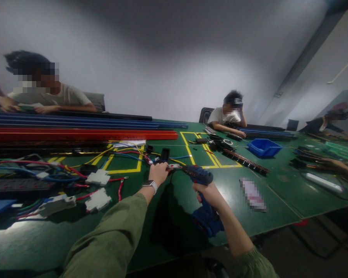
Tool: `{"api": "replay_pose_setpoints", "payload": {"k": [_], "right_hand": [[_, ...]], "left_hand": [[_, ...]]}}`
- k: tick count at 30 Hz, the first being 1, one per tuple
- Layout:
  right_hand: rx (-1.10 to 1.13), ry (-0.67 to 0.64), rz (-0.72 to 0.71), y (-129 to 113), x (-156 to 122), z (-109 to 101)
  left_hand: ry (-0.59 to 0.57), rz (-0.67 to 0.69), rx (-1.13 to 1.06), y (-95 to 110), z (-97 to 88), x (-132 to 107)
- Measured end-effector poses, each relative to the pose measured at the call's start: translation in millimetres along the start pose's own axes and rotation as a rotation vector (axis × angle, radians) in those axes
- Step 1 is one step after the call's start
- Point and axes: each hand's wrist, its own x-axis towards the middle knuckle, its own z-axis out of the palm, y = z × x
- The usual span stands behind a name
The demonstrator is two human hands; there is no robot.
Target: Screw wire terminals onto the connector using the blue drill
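My right hand (209, 193) is wrapped round the grip of a blue cordless drill (202, 175). The drill's chuck points left, towards my left hand (159, 172), which is closed on a small white-and-red part (173, 166). The drill's tip is at or very near that part; whether they touch I cannot tell. Just beyond my left fingers stands a black box-like piece (165, 154) with wires about it. To the left of my left hand lie white circuit breakers (98, 199) with red wires, and a short red cable (120, 189).
Red rails (84, 134) and blue rails (75, 121) lie along the far left. A blue bin (263, 148), a black strip (245, 161) and a blurred-out slip (253, 194) are on the right. Yellow tape (124, 171) marks the green table. Co-workers (224, 116) sit across it.
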Motion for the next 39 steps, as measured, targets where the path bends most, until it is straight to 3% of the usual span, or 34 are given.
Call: {"api": "replay_pose_setpoints", "payload": {"k": [39], "right_hand": [[-0.005, 0.026, 0.073, -6, -7, 2]], "left_hand": [[-0.010, 0.009, 0.031, -1, 4.7, 2]]}}
